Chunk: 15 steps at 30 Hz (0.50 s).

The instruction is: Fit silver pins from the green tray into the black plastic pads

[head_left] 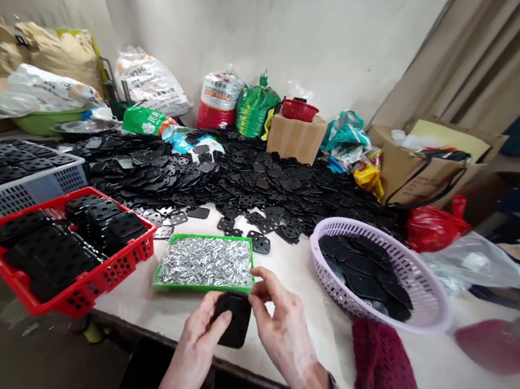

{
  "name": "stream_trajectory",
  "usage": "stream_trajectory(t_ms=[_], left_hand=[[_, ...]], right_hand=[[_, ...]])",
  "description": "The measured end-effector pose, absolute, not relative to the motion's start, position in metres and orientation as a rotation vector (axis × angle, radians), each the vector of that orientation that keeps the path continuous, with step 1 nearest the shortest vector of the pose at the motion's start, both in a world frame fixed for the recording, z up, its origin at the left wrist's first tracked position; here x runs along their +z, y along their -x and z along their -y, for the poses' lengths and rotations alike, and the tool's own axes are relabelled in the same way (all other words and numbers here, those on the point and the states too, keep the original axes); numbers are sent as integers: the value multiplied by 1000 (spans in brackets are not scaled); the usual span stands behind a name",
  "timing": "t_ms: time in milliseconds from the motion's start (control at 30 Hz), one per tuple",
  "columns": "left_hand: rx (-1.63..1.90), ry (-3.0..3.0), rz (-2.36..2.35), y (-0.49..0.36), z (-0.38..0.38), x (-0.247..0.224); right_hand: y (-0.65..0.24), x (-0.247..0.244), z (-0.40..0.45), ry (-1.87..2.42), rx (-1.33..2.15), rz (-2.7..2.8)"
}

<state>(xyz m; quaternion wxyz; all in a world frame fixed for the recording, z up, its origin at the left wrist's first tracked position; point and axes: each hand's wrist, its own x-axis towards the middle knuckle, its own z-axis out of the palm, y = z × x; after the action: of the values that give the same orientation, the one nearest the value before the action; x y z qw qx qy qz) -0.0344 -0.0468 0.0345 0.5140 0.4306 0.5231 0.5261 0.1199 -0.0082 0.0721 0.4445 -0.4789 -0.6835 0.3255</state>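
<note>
Plate (236, 330) in L hand (197, 342), R hand (285, 330) at its upper R corner.
It's over front edge of bench (283, 261), nearer than grn tray (198, 288) of metal pins (207, 262). L thumb pressed on face; R thumb + index tips slightly apart, can't tell if gripping anything. Red basket (100, 284) w/ stacked parts (53, 250) to L, purple basket (434, 311) to R, big blk pile (252, 180) behind.

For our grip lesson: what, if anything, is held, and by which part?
A black plate: the left hand grips its left side, thumb on top; the right hand is at its upper-right corner.
</note>
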Motion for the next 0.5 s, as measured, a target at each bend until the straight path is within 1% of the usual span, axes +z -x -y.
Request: stream_trajectory(t_ms=[133,300,400,500], left_hand=[[1362,-884,-1190,30,46,31],[1432,-620,-1062,25,45,30],[1459,-412,-1021,24,46,28],[1463,-267,-878,27,47,22]], right_hand=[[-116,71,10,1160,854,1594],[-105,52,9,1113,995,1384],[-101,45,10,1080,923,1411],[-100,42,12,1054,832,1465]])
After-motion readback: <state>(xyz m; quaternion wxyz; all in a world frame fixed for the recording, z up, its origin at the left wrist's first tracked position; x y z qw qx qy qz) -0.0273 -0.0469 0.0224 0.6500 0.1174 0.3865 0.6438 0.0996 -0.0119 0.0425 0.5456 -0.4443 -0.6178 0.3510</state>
